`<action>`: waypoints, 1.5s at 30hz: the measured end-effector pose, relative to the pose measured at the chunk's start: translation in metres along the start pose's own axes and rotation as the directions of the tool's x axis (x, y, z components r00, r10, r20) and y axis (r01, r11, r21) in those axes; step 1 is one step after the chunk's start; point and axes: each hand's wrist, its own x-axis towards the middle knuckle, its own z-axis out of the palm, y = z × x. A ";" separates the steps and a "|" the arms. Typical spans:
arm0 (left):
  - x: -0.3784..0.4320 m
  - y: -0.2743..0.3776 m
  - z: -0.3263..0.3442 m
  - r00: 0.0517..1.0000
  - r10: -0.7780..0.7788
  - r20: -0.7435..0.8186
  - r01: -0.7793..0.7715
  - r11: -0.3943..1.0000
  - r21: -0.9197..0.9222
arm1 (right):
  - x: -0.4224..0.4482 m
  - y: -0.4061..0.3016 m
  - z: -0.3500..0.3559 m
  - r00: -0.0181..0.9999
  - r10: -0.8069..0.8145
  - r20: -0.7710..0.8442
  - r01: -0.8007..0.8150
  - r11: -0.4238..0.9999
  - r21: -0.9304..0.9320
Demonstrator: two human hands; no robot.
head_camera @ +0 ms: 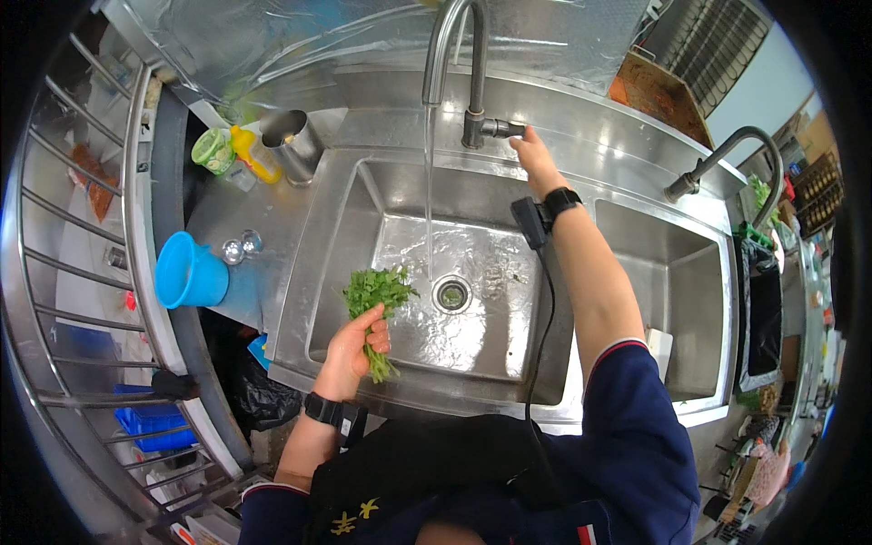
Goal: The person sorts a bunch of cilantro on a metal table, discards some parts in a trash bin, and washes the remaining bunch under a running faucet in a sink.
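Observation:
My left hand (359, 344) is closed around the stems of a bunch of leafy green herbs (377, 293), held over the left part of the steel sink basin (463, 340). Water runs from the curved steel faucet (436, 61) in a thin stream to the right of the leaves. With my right arm stretched forward, my right hand (535, 157) is at the faucet's lever handle (507, 129), its fingers on the lever's end. Bits of green lie in the round drain (452, 294) below.
On the left counter stand a blue plastic cup (194, 272), a steel container (293, 146), a yellow bottle (255, 155) and a green-white tub (213, 151). A second basin (688, 300) with its own faucet (722, 160) lies right. A metal rack (75, 225) borders the left side.

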 end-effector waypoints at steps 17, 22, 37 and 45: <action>0.082 -0.010 0.009 0.935 -0.060 0.349 -0.281 -0.726 0.628 | -0.247 0.033 -0.109 0.899 -0.141 0.415 0.399 0.655 -0.642; 0.131 -0.019 -0.028 0.778 -0.315 0.544 -0.629 -0.409 0.661 | -0.402 0.035 -0.190 0.971 0.102 0.215 0.043 0.813 -0.581; -0.091 -0.322 0.265 0.555 -0.493 0.670 -0.831 -0.299 0.468 | -0.587 0.050 -0.213 0.950 0.240 -0.202 0.008 0.625 0.780; -0.152 -0.589 0.245 0.365 -0.759 0.540 -0.856 -0.501 -0.126 | -0.692 0.135 -0.342 0.635 0.593 -0.495 0.374 0.324 0.869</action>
